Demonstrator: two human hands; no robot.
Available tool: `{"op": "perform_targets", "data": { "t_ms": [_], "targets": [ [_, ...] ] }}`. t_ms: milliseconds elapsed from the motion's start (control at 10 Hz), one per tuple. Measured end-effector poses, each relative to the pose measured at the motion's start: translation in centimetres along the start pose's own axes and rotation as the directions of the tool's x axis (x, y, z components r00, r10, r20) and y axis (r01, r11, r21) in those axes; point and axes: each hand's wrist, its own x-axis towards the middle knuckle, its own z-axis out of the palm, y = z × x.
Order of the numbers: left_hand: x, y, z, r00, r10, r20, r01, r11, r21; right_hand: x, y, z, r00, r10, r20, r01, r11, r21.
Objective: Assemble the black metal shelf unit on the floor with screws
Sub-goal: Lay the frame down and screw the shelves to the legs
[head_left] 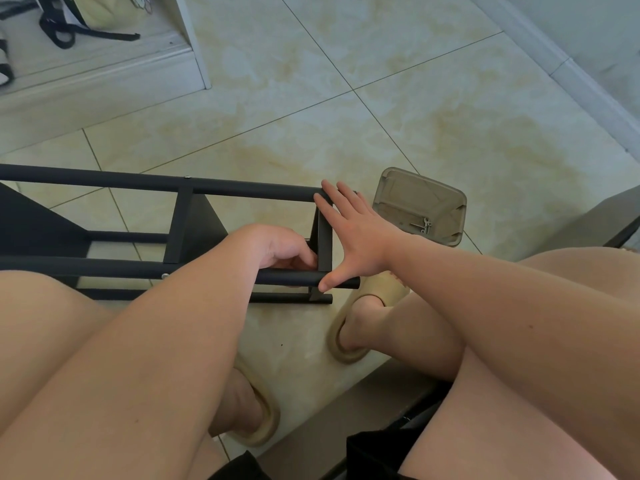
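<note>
The black metal shelf unit (104,181) lies on its side on the pale tiled floor (346,116), running from the left edge to the middle of the scene, just in front of the seated person's knees. Its far tube (242,187) and near tube (104,265) run side by side, joined by flat uprights, with a small screw head showing on each tube at the middle upright. The right hand (360,237) is spread wide over the right end of the frame: its fingertips rest on the far tube and its thumb presses on the near tube, so the palm spans the end crosspiece (325,244). The left hand (277,247) reaches over the near tube into the frame, its fingers curled towards the inner face of that crosspiece (whether they pinch a screw or a tool I cannot tell, since the knuckles hide the tips). Just to the right of the frame's far corner, close beside the right hand, a shallow beige tray (391,188) sits on the floor with a few small screws (424,226) lying in its near corner. Both feet wear beige slippers, the right slipper (346,355) near the frame's end, the left slipper (266,420) nearer the person. At the far left stands a white cabinet (194,39) with a pale bag (100,12) and black straps behind its edge.
</note>
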Motion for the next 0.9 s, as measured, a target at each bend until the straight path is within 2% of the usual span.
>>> {"op": "perform_targets", "data": {
  "t_ms": [100, 200, 500, 600, 700, 900],
  "targets": [
    [0.00, 0.09, 0.19, 0.999, -0.001, -0.038, 0.000, 0.999, -0.034, -0.04, -0.02, 0.05, 1.000, -0.003, -0.005, 0.003, 1.000, 0.000],
    [0.43, -0.07, 0.28, 0.996, 0.008, -0.090, -0.005, 0.999, 0.037, -0.11, -0.08, 0.08, 1.000, -0.003, -0.005, 0.003, 1.000, -0.003],
    [-0.02, 0.06, 0.30, 1.000, 0.010, 0.012, -0.010, 0.999, -0.031, -0.11, -0.15, 0.11, 1.000, -0.004, -0.005, 0.004, 1.000, -0.015],
    [0.26, 0.10, 0.49, 0.996, 0.026, -0.083, -0.024, 0.999, 0.022, -0.16, -0.14, 0.03, 1.000, -0.002, -0.006, 0.002, 1.000, -0.028],
    [0.60, -0.09, 0.35, 0.994, 0.026, -0.105, -0.018, 0.997, 0.078, -0.09, -0.16, 0.00, 1.000, -0.001, -0.010, 0.001, 0.998, -0.064],
    [0.48, -0.30, 0.15, 0.999, 0.029, -0.038, -0.029, 1.000, -0.004, -0.14, -0.18, -0.08, 1.000, -0.007, -0.005, 0.007, 0.998, -0.068]
  ]
}}
